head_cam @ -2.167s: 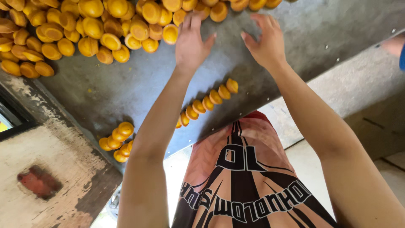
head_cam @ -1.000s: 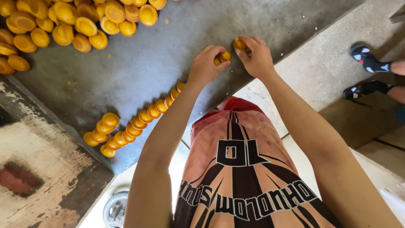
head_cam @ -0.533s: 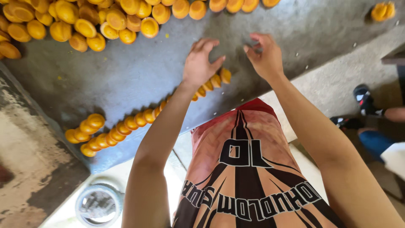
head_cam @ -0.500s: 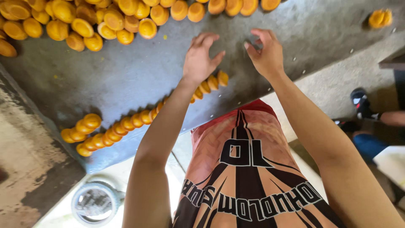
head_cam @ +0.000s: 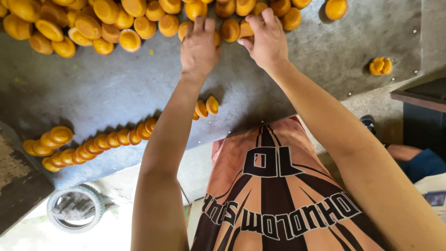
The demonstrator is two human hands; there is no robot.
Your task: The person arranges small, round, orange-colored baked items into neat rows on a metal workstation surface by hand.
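Grey bench (head_cam: 116,88) carries an orange-disc heap (head_cam: 93,23) at upper frame, where left hand (head_cam: 199,46) spreads flat and right hand (head_cam: 265,39) pinches one disc (head_cam: 245,29).

A heap of orange fruit halves (head_cam: 107,23) crowds the upper edge of the frame, where the left hand (head_cam: 199,46) and right hand (head_cam: 265,39) reach in. A curved row of halves (head_cam: 100,142) blocks the lower left of the grey table (head_cam: 116,88). Bare tabletop lies between heap and row. A lone piece (head_cam: 380,66) sits at the right.
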